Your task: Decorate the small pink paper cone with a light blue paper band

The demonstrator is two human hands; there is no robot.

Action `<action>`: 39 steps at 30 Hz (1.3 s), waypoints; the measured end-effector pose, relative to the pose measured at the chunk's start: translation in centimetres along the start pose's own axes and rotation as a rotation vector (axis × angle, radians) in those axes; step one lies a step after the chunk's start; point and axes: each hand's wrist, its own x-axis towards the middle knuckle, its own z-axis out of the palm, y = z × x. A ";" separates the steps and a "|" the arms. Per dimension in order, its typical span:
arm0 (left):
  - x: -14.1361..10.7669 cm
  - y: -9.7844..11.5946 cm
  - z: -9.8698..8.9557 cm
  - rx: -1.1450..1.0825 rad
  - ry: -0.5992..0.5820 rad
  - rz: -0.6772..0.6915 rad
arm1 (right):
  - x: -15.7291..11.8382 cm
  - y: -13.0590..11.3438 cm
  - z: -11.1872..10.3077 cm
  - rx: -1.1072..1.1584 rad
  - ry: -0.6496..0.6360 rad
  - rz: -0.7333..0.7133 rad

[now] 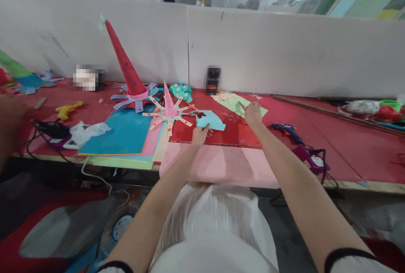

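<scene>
My left hand (202,135) is closed on a light blue piece of cut paper (212,120), its thumb lying on the lower edge. Farther right, my right hand (253,113) reaches over a light green sheet of paper (232,105), with a finger stretched out against it. Both papers are above red sheets (221,137) on the table. Just left of my left hand stands a small pink paper cone (171,108) with decorated strips spread around its base. Behind it, a tall red paper cone hat (125,60) leans left.
Blue sheets (122,131) are stacked at left, near a yellow glue gun (68,109). A blue glue gun (287,130) and purple device (311,159) with a cord lie at right. A long stick (332,110) lies behind them. A white partition (284,49) borders the table.
</scene>
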 end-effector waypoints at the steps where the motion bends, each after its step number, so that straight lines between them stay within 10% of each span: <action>1: 0.0 0.1 0.0 -0.007 0.006 -0.004 | -1.1 -0.5 0.4 -0.041 -0.078 -0.015; 7: 0.0 0.1 -0.1 0.037 -0.028 -0.010 | -7.1 -2.3 3.0 -0.056 0.029 -0.040; 30: 0.4 -0.8 0.0 0.110 -0.056 0.012 | -9.1 -3.6 1.1 -0.132 -0.052 -0.095; 39: 0.0 0.1 -0.4 -0.124 0.131 0.090 | -12.7 -9.2 0.5 -0.229 -0.191 -0.012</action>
